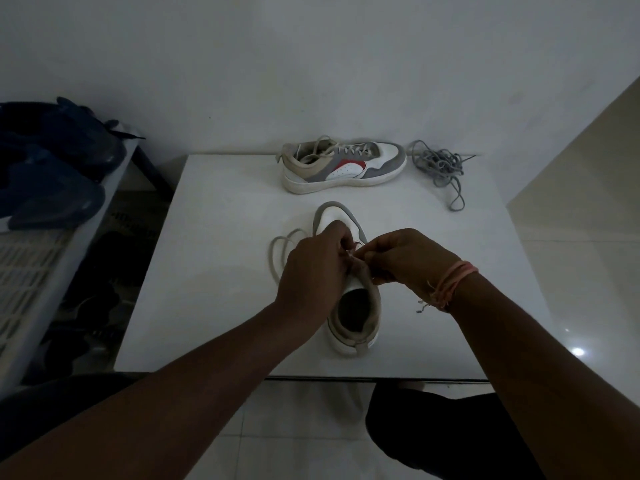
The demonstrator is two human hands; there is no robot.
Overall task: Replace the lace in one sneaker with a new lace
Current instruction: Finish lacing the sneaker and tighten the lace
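Note:
A white and grey sneaker [353, 317] stands in the middle of the white table [214, 306], toe pointing away from me. My left hand [311, 268] and my right hand [405, 258] meet over its eyelets, fingers curled and pinching its white lace [282, 247] where it crosses the tongue. Loops of that lace lie on the table to the shoe's left. A bundle of grey lace [440, 168] lies at the far right of the table. The eyelets are hidden under my fingers.
A second, laced sneaker [343, 166] lies sideways at the table's far edge against the wall. A rack with dark blue shoes [52, 168] stands to the left. My knees are below the near table edge.

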